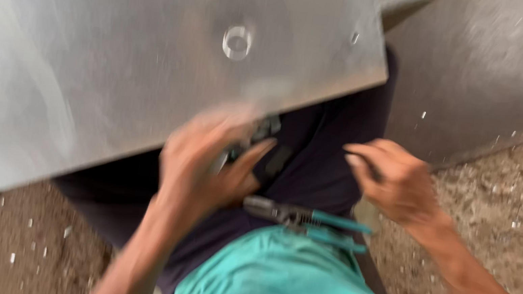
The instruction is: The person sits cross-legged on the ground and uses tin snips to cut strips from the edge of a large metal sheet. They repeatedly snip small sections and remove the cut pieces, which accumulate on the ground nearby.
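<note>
A small dark tool (262, 133), judged stiff and light, was gripped mid-frame by the left hand (205, 159); right hand (396, 180) was loosely curled, empty.

Left hand (205, 159) motion-blurred, fingers curled in a loose grip, thumb pointing right, forearm coming up from bottom edge. Right hand (396, 180) fingers bent inward, nothing visibly in grip, forearm angled from lower right.
</note>
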